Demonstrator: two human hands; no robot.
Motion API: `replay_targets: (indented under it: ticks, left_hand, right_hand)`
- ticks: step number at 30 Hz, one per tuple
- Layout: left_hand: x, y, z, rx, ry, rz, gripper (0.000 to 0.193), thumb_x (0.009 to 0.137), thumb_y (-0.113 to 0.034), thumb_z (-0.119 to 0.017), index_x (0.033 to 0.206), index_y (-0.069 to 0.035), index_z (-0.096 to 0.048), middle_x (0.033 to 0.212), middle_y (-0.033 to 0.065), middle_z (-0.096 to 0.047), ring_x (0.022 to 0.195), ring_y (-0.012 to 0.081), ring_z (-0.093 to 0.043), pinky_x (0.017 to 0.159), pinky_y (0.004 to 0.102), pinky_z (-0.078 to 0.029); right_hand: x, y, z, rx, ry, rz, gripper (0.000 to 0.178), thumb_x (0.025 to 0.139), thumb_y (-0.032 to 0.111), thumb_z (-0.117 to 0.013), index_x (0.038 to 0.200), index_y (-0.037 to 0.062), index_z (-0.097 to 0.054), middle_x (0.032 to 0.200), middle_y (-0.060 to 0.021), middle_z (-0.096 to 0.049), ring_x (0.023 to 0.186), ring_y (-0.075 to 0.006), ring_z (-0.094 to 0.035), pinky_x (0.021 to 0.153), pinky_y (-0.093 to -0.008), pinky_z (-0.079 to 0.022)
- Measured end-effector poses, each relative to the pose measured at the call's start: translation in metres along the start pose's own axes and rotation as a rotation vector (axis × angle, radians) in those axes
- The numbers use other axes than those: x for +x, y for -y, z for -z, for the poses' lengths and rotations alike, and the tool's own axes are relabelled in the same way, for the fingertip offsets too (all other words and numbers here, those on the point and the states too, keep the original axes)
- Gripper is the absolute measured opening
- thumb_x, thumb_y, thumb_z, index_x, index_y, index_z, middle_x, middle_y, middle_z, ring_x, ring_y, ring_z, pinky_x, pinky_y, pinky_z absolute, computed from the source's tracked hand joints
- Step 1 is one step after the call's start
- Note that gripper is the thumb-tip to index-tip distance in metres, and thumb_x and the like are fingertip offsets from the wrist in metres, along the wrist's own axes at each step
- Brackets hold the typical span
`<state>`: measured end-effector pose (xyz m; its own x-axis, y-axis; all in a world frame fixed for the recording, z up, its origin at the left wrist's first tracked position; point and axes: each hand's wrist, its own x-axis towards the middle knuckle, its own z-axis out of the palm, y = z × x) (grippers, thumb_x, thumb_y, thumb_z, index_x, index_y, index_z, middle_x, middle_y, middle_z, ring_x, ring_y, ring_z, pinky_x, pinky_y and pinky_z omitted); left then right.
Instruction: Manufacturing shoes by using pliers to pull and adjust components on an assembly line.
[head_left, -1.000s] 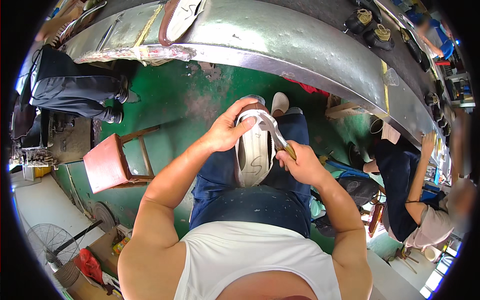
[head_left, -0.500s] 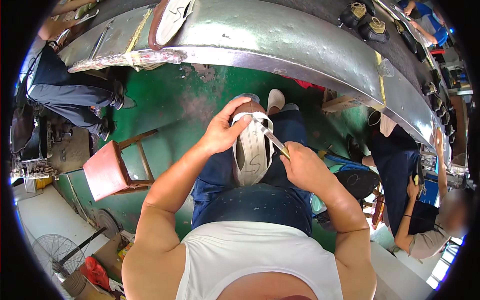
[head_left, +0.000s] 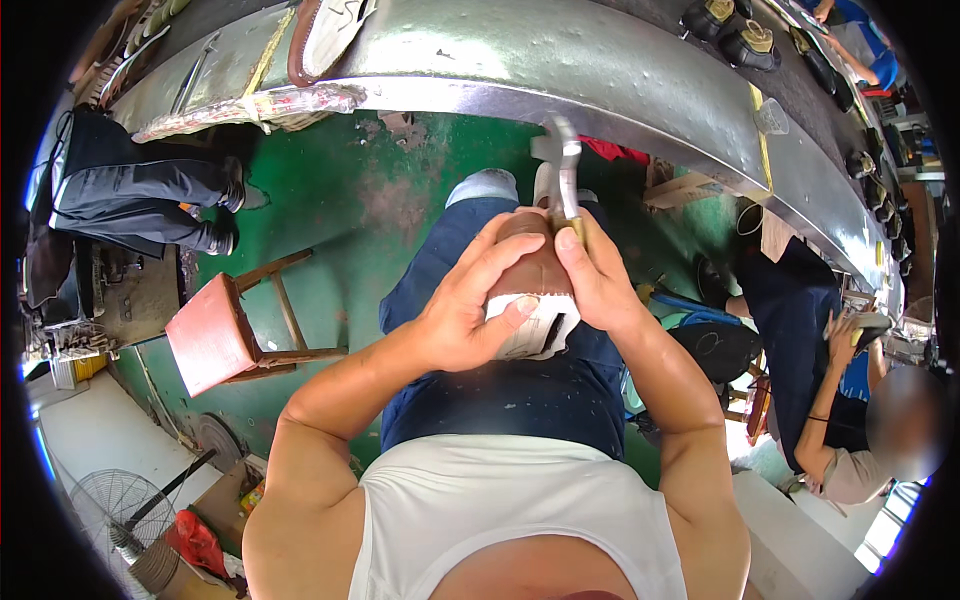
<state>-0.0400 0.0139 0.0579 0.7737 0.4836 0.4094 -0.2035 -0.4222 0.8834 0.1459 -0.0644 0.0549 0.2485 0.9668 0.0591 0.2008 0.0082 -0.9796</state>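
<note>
A brown shoe upper with a pale, ragged lower edge stands over my lap, its brown rounded end facing up and its pale underside toward my body. My left hand is wrapped round its left side, thumb on the pale edge. In my right hand is a pair of metal lasting pliers, jaws pointing away from me and blurred by motion. That hand's fingers also press against the right side of the shoe upper. Much of the pliers' handle is hidden by the fingers.
A metal-edged bench curves across the front, bearing another brown shoe and black shoes. To the left stand a red-seated stool and a fan. A co-worker sits at the right.
The shoe upper has been turned, so its brown surface now shows instead of the long pale sole side. The pliers have swung away from its edge and point forward; my right hand now touches the shoe.
</note>
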Motion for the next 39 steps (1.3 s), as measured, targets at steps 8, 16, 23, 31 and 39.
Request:
replay_targets:
  ticks: [8, 16, 23, 31, 39]
  left_hand:
    - [-0.012, 0.006, -0.006, 0.056, -0.031, 0.1, 0.055, 0.093, -0.009, -0.059, 0.144, -0.003, -0.039, 0.143, 0.0236, -0.042, 0.134, 0.0386, -0.042, 0.114, 0.0443, -0.033]
    - [-0.003, 0.015, 0.0, -0.034, 0.063, 0.185, 0.055, 0.096, -0.009, -0.06, 0.146, -0.005, -0.037, 0.145, 0.0208, -0.041, 0.138, 0.0339, -0.041, 0.116, 0.0423, -0.031]
    - [-0.026, 0.025, -0.008, -0.104, 0.13, 0.45, 0.078, 0.096, -0.017, -0.063, 0.157, 0.0, -0.016, 0.158, 0.022, -0.028, 0.148, 0.0313, -0.028, 0.119, 0.0385, -0.024]
    - [-0.05, 0.058, -0.026, 0.036, -0.151, 0.79, 0.043, 0.102, -0.026, -0.048, 0.134, 0.001, -0.056, 0.118, 0.0256, -0.066, 0.111, 0.0354, -0.065, 0.096, 0.0379, -0.048]
    - [-0.028, 0.081, -0.02, -0.567, 0.171, 0.952, 0.059, 0.084, 0.0, -0.052, 0.143, -0.001, -0.047, 0.125, 0.0083, -0.062, 0.111, 0.0175, -0.061, 0.094, 0.0331, -0.05]
  right_hand:
    - [0.009, 0.007, -0.002, -0.172, 0.107, -0.134, 0.042, 0.103, 0.04, -0.05, 0.114, 0.0001, -0.053, 0.098, -0.0209, -0.064, 0.093, -0.0329, -0.066, 0.083, -0.0405, -0.049]
    - [0.01, 0.005, 0.024, -0.117, 0.24, -0.072, 0.073, 0.083, 0.042, -0.079, 0.128, -0.0051, -0.046, 0.107, -0.0245, -0.062, 0.1, -0.0353, -0.066, 0.088, -0.0402, -0.05]
    - [0.006, 0.013, 0.028, -0.404, 0.294, -0.15, 0.073, 0.083, 0.041, -0.079, 0.129, -0.006, -0.045, 0.108, -0.0283, -0.064, 0.102, -0.0392, -0.067, 0.089, -0.0427, -0.051]
    - [-0.068, -0.105, -0.02, 0.039, -0.162, -0.218, 0.051, 0.091, 0.026, -0.071, 0.123, -0.0074, -0.05, 0.106, -0.0154, -0.067, 0.097, -0.0242, -0.066, 0.088, -0.0365, -0.052]
    - [-0.106, -0.139, -0.014, 0.018, -0.102, -0.394, 0.056, 0.079, 0.009, -0.071, 0.126, -0.0071, -0.047, 0.105, -0.0175, -0.066, 0.103, -0.0262, -0.065, 0.092, -0.0359, -0.051]
